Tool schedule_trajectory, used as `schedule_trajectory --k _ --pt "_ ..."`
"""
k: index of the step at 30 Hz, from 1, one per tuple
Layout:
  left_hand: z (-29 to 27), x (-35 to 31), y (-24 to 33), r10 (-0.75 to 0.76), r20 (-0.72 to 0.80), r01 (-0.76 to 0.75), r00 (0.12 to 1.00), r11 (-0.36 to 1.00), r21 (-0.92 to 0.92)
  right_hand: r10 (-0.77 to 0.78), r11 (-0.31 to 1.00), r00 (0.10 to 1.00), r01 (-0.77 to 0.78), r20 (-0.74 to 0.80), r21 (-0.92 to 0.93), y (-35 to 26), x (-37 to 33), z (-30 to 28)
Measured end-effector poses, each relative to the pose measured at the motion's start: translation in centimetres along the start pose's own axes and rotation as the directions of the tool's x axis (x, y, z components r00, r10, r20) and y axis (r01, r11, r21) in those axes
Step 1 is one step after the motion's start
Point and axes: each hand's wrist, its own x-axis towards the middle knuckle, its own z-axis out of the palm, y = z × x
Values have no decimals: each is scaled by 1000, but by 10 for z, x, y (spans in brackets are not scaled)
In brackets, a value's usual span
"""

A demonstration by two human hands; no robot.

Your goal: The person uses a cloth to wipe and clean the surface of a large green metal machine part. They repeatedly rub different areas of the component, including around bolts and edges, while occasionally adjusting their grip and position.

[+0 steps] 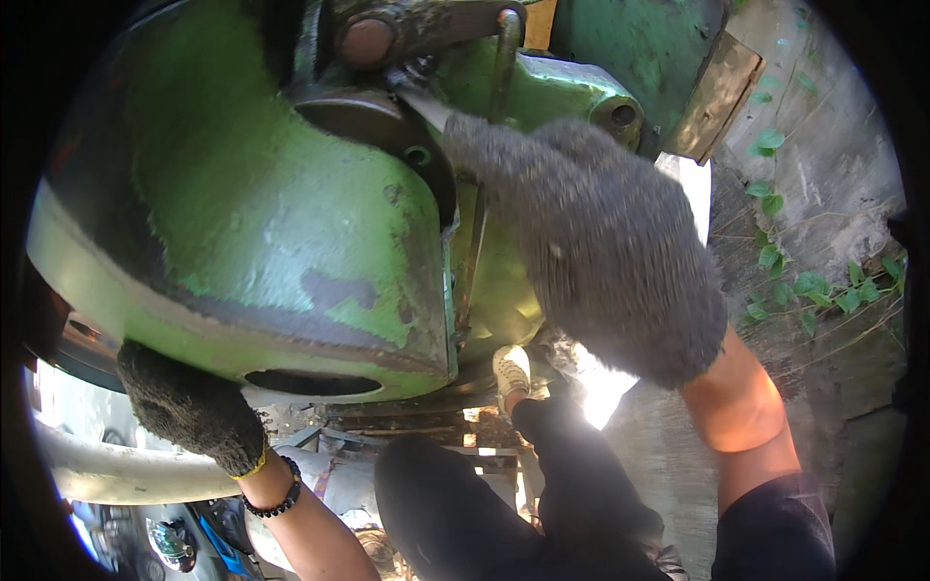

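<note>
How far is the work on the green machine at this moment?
Done: nothing finished can be read from this view. In hand: the right hand, in a grey glove, reaches to the thin metal rod at the top of the green machine; whether it grips the rod is hidden. The left hand, in a dark glove, presses under the housing's lower edge. Left: the housing sits closed, paint worn and chipped.

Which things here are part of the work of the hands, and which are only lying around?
In use:
- green machine housing, touched by the gloved left hand
- thin metal rod, reached by the gloved right hand

Lying about:
- wooden board
- green vine leaves
- grey pipe
</note>
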Motion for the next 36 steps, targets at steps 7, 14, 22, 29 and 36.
schedule_trajectory --k 7,14,22,29,36 --pt "-4 3 6 -97 12 90 995 956 279 24 966 983 24 -183 256 24 -32 4" --pt "-14 8 17 -112 -26 115 993 980 163 173 898 948 -40 -266 439 48 -72 34" --pt "-2 -13 0 -45 -41 45 998 999 -3 135 628 990 -59 -34 776 65 -86 76" --pt "-1 -26 -7 2 -20 -3 1000 1000 -24 344 300 934 -205 95 932 31 -83 115" --pt "-1 -28 -7 21 -8 -21 1000 1000 -14 234 594 971 -107 -44 797 44 -59 116"
